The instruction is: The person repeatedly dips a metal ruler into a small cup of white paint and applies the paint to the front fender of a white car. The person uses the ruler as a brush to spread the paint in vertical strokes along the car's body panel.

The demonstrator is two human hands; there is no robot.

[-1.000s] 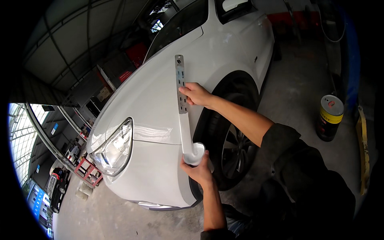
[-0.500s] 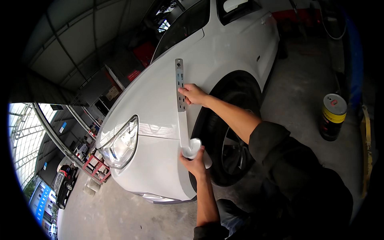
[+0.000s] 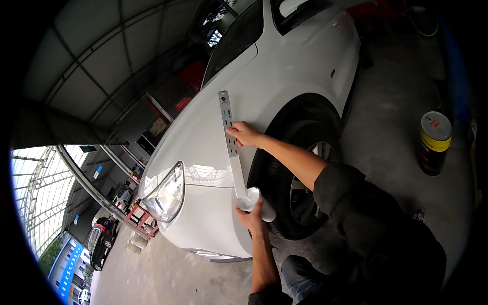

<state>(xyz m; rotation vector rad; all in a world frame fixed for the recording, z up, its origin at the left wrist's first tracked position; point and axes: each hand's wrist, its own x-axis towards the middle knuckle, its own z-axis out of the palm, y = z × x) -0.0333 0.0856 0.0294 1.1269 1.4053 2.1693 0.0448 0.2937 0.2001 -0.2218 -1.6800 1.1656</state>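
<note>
My right hand (image 3: 245, 134) pinches a slotted metal paint mixing stick (image 3: 225, 111) near its middle. The stick's lower part is coated in white paint, and its bottom end is at the rim of a white cup (image 3: 268, 212). White paint (image 3: 249, 200) shows inside the cup's mouth. My left hand (image 3: 250, 219) is wrapped around the cup from below, tilting it. Both hands are in front of a white car's front fender (image 3: 208, 152), beside the front wheel (image 3: 305, 195). Whether stick and fender touch, I cannot tell.
A headlight (image 3: 166, 195) is left of my hands. On the floor at right stands a black and yellow can (image 3: 435, 142). A red cart (image 3: 141, 219) and a dark car (image 3: 102, 241) are farther off at left.
The stick has been drawn partly up from inside the cup, leaving its end nearer the rim, and leans more. The whole view has shifted slightly. Both hands keep their holds.
</note>
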